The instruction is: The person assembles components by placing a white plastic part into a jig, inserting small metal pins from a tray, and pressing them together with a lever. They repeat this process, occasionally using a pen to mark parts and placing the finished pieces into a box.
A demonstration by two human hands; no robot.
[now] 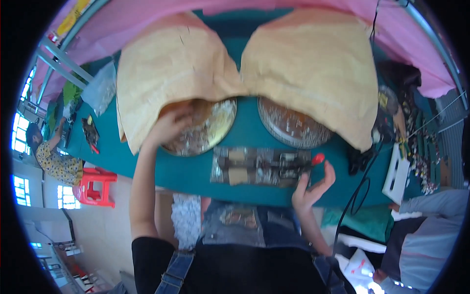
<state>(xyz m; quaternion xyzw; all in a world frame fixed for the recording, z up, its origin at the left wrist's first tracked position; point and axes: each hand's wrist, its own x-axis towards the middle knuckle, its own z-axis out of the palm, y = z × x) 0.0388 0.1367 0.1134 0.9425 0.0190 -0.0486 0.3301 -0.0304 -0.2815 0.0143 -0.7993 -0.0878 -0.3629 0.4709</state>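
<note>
We take the dark, flat fixture (262,166) as our landmark; it lies lengthwise across the green table (196,171), directly in front of the wearer's body. Two light brown pads (238,176) sit on the left part of the fixture, and a red knob (318,158) stands out at its right end.

Our right hand (313,188) is at the right end of the fixture, with thumb and fingers parted around the space next to the red knob. We cannot tell whether any fingertip touches it.

Our left hand (171,125) is beyond the fixture and to its left, over the left round tray (215,130) and partly under the mouth of the left paper bag (171,63). The bag's shadow and blur hide those fingertips, so we cannot tell whether they grip anything. The left round tray holds small, shiny pieces that we cannot make out singly.

Beyond the fixture and to its right we see the right round tray (293,125), also with glinting bits, its far part covered by the right paper bag (308,54). Well to the right of the fixture lie a black cable (336,240), which runs down toward us, and a white tray (396,172); past them is a co-worker's grey sleeve (431,210). Far to the left of the fixture we see a clear plastic bag (100,90), a red stool (95,183) and a person in a patterned yellow top (58,161).
</note>
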